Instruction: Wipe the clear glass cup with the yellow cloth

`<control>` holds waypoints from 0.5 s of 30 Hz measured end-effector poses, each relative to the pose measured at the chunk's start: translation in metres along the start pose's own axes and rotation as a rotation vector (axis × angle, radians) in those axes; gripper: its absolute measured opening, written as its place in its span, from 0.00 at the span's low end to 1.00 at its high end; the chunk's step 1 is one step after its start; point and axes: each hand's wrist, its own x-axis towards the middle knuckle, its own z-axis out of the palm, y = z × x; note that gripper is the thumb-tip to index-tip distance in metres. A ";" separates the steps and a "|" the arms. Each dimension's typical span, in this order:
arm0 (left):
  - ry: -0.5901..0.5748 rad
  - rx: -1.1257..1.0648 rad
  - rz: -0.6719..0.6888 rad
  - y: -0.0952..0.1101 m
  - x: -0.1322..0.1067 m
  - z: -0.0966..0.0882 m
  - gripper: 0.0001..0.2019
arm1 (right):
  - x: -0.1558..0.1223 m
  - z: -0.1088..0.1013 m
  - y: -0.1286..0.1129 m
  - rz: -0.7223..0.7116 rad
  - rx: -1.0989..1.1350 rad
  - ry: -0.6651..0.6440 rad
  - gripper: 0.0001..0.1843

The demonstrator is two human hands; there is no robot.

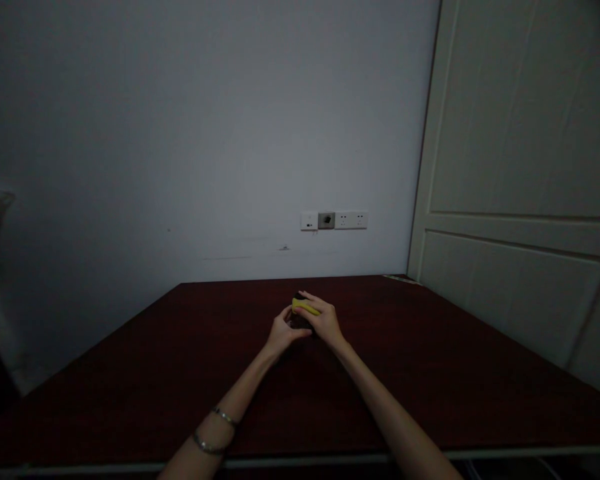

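Observation:
Both hands meet near the middle of the table, around a small dark object (pixel 300 323) whose kind I cannot make out. My left hand (pixel 280 333) grips its left and lower side, the thumb pointing right along the near edge. My right hand (pixel 326 323) comes from the right, closed on a yellow sponge-like piece (pixel 305 307) that lies against the upper part of the dark object. Fingers cover much of both things, and the light is dim.
The dark red table (pixel 190 373) reaches back to a grey wall (pixel 205 147). Sockets and a switch plate (pixel 351 220) sit low on that wall. On the right stands a pale panelled door (pixel 515 167). A flat strip (pixel 403 279) lies at the table's far right corner.

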 end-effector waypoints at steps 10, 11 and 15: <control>0.015 0.099 0.030 -0.007 0.002 -0.005 0.38 | 0.005 0.003 0.011 0.159 0.055 0.095 0.14; 0.015 0.107 0.044 -0.008 0.003 -0.006 0.37 | 0.003 0.002 0.009 0.115 0.039 0.070 0.14; 0.027 0.130 0.067 -0.008 0.004 -0.007 0.34 | -0.003 0.002 0.001 -0.016 -0.004 -0.004 0.12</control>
